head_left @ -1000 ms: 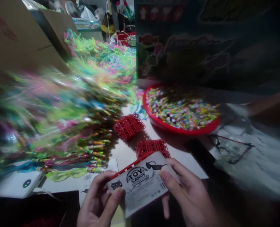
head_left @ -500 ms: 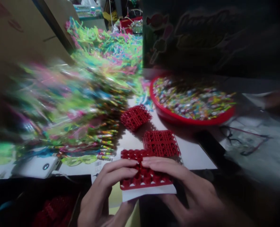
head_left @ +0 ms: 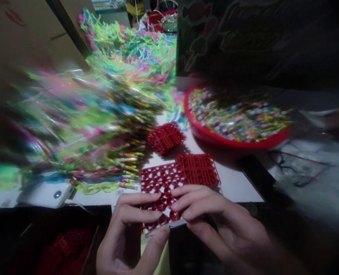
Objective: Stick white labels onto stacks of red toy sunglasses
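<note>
A red plastic lattice piece with round openings (head_left: pixel 160 177) lies over something white at the table's front edge. My left hand (head_left: pixel 132 229) grips its left side, fingers on top and thumb at the front edge. From the right, my right hand (head_left: pixel 223 217) pinches the piece near its front corner. Just behind sits a stack of red lattices (head_left: pixel 199 168), and farther back a second red stack (head_left: pixel 166 137) rests tilted on the white surface.
A red basin (head_left: pixel 195 128) full of small wrapped pieces stands at the back right, beside a dark phone (head_left: pixel 254 177). Colourful wrapped sticks (head_left: pixel 100 126) pile up at left, behind a white power bank (head_left: pixel 47 194). A box (head_left: pixel 69 244) below holds red pieces.
The held lattice has tipped so that its top face shows more, with its rear part spread toward the stack. My right hand's fingers have drawn in toward the front edge.
</note>
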`<state>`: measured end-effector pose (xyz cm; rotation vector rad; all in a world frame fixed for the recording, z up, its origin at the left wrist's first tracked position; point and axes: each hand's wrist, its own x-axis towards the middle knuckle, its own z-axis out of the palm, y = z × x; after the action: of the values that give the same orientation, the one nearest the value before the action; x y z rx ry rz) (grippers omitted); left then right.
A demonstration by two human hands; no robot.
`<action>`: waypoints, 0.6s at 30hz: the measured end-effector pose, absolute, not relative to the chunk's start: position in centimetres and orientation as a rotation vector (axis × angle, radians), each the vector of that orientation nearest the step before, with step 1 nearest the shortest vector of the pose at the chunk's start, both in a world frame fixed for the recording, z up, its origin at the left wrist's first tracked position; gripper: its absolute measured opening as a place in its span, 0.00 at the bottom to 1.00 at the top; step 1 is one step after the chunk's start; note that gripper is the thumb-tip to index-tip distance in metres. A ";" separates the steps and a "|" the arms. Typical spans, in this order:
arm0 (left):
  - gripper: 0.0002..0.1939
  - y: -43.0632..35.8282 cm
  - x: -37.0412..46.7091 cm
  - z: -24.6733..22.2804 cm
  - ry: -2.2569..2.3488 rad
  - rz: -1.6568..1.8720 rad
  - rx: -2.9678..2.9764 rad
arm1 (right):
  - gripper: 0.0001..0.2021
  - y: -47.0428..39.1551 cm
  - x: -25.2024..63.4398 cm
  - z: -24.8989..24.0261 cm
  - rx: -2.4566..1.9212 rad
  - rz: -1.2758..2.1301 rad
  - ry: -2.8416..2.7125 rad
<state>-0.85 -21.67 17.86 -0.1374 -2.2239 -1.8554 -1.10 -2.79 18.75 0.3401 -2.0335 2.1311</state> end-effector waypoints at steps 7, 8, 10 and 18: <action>0.15 -20.6 -1.0 17.3 -2.108 -1.866 -0.192 | 0.20 -2.5 -0.5 18.9 0.070 2.178 -2.094; 0.16 -20.4 -0.9 17.2 -2.087 -1.872 -0.169 | 0.20 -2.5 -0.4 18.7 0.072 2.155 -2.105; 0.15 -20.2 -0.9 16.9 -2.071 -1.881 -0.125 | 0.20 -2.8 -0.3 18.1 0.027 2.106 -2.110; 0.16 -19.9 -0.8 17.1 -2.138 -1.766 -0.279 | 0.26 -5.3 1.0 17.7 -0.301 2.141 -2.197</action>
<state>-0.81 -19.88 17.07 -0.2794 -2.1375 -1.7662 0.96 -5.27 17.70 -0.3014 -2.1974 2.1410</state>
